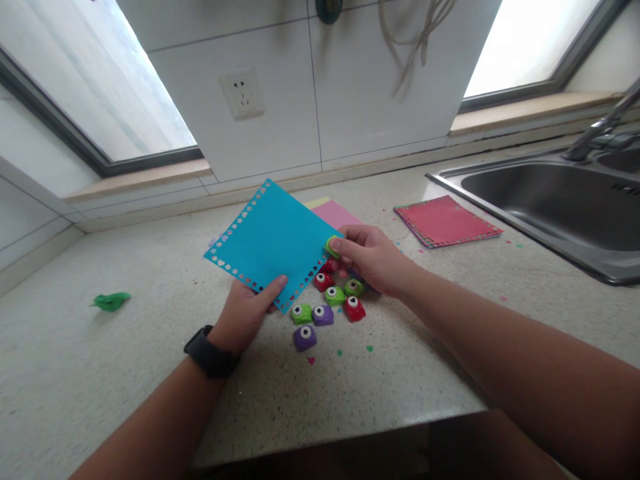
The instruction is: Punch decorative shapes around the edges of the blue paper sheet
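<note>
A blue paper sheet (pixel 273 233) with small shapes cut along three of its edges is raised over the counter. My left hand (pixel 250 307) grips its near edge, thumb on top and fingers beneath. At the sheet's right corner, my right hand (pixel 370 257) is closed on a green hole punch (pixel 332 246), which sits at the paper's edge. Below that hand several small punches lie on the counter, among them a red punch (pixel 355 309), a purple punch (pixel 305 337) and a green punch (pixel 301 313).
Pink paper (pixel 337 213) lies behind the blue sheet. A stack of red paper (pixel 450 221) rests near the sink (pixel 550 200) on the right. A green crumpled item (pixel 111 301) is at the left. Bits of cut paper dot the counter (pixel 400 380).
</note>
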Tool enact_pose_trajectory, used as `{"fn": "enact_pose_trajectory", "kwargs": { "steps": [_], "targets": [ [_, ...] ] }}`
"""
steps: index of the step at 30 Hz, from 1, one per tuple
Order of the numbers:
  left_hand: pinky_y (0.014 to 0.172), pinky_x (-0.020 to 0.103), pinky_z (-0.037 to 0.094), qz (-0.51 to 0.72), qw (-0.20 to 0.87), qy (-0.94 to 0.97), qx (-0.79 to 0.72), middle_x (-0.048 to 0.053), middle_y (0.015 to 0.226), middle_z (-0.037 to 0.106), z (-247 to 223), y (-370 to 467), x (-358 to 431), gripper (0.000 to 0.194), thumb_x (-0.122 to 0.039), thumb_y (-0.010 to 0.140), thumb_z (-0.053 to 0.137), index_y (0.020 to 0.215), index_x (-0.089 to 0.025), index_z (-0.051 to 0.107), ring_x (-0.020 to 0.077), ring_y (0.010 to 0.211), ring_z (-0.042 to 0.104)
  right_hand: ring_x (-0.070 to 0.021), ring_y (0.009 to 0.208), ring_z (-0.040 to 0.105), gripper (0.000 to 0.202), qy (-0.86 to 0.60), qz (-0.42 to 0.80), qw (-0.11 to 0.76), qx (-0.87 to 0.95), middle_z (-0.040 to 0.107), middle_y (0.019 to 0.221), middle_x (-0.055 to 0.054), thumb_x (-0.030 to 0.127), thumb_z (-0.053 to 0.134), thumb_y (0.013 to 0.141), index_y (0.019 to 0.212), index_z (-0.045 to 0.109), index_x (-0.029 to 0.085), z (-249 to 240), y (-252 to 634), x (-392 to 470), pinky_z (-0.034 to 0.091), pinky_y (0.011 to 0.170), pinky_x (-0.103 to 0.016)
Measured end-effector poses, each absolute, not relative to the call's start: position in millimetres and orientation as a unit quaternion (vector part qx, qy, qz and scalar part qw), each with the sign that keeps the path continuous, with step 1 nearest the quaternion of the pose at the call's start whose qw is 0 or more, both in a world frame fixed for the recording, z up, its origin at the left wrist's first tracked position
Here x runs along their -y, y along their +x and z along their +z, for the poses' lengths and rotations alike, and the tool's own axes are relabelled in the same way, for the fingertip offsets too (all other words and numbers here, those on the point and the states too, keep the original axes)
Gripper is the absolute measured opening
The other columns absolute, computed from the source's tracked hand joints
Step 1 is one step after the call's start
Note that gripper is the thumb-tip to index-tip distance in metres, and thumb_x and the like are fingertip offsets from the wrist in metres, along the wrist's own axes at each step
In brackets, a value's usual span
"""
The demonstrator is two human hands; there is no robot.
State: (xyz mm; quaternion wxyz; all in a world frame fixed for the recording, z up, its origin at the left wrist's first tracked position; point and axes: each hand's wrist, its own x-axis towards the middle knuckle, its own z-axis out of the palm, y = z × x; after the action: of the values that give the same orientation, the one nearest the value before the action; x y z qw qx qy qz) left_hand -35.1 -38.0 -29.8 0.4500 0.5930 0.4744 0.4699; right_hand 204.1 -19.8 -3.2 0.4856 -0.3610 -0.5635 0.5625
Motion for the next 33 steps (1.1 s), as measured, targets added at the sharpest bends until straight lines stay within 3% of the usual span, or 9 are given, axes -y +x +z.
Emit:
{"fn": "enact_pose_trajectory", "kwargs": {
  "steps": [16,24,30,33],
  "targets": [
    [0.074,0.038,0.059,0.463,0.429,0.608,-0.482,0.004,0.07,0.073,-29.3,-35.7,37.3,0.033,-0.045,0.078,0.076,0.094,-0.017,0.071,0.0279,0.087,0.072,-0.0087,0.052,0.058,0.024,-0.34,0.581,0.493,0.552,0.064,0.065,0.001,0.037,0.07,0.087,0.077,0.061,0.018,-3.7,203.4,19.3,0.047,0.05,-0.022],
    [0.082,0.036,0.057,0.462,0.441,0.607,-0.473,0.009,0.103,0.076,-26.3,-34.2,39.3,0.036,-0.042,0.082,0.075,0.106,-0.016,0.069,0.0264,0.1,0.07,-0.0102,0.052,0.058,0.026,-0.352,0.571,0.494,0.553,0.064,0.065,0.001,0.039,0.071,0.085,0.075,0.06,0.018,-2.7,203.1,18.9,0.047,0.05,-0.023],
    [0.075,0.034,0.057,0.464,0.442,0.6,-0.48,0.005,0.079,0.075,-28.0,-34.3,38.2,0.032,-0.043,0.08,0.076,0.097,-0.016,0.07,0.0265,0.093,0.07,-0.0096,0.051,0.057,0.025,-0.354,0.57,0.492,0.555,0.063,0.063,0.002,0.038,0.071,0.086,0.074,0.06,0.018,-2.2,203.4,19.2,0.045,0.049,-0.023],
    [0.071,0.033,0.057,0.465,0.448,0.598,-0.473,0.006,0.086,0.076,-28.9,-34.6,37.4,0.038,-0.043,0.08,0.076,0.107,-0.016,0.068,0.0251,0.089,0.071,-0.0094,0.051,0.057,0.024,-0.35,0.572,0.492,0.555,0.063,0.064,0.002,0.038,0.071,0.086,0.075,0.06,0.018,-2.4,203.7,19.2,0.045,0.049,-0.022]
  ]
}}
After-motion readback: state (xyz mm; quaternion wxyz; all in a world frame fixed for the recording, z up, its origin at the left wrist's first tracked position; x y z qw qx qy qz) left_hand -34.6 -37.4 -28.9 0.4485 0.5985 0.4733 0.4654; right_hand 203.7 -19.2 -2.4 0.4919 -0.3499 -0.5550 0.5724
